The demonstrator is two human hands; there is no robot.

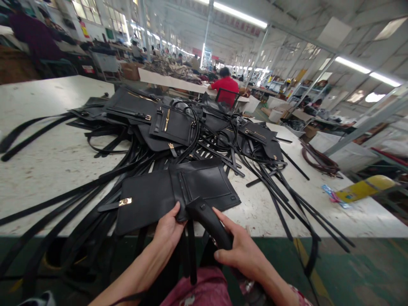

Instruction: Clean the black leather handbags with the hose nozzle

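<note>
An unfolded black leather bag (146, 195) lies at the front edge of the table, with a gold clasp (125, 202) and a short strap on its left flap. My left hand (170, 223) pinches its near edge by the middle seam, thumb on top. Wrapped in my right hand (244, 248) is a black, curved hand tool (212, 223) with a broad head. Its head rests on or just over the bag's near edge, right of my left thumb; whether they touch I cannot tell. Black straps hang down below the bag, between my hands.
Behind the bag, a heap of black leather bags (175, 125) with gold zips covers the white table (47, 170). Long loose straps (76, 191) trail over its front edge. A yellow object (366, 188) and coiled brown straps (318, 161) lie right. A person in red (227, 91) sits further back.
</note>
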